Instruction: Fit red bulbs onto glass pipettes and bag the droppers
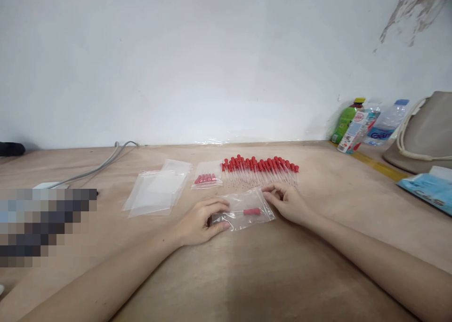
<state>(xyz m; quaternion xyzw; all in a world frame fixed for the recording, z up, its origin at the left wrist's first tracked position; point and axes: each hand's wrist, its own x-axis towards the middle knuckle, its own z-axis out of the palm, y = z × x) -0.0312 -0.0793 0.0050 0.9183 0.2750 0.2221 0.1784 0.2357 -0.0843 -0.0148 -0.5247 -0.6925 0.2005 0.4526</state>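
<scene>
A clear plastic bag (243, 204) lies on the wooden table (247, 275) with one red-capped dropper (251, 212) inside it. My left hand (201, 221) pinches the bag's left end, thumb and fingers closed on the plastic. My right hand (287, 200) rests at the bag's right edge, its fingers curled against the plastic. Just behind the bag lies a row of several red-capped droppers (259, 167).
A filled bag of droppers (207, 177) and a stack of empty clear bags (157, 192) lie to the left. A grey cable (95, 167) runs at the back left. Bottles (356, 124), a beige bag (429, 133) and a blue packet (429, 190) stand at the right.
</scene>
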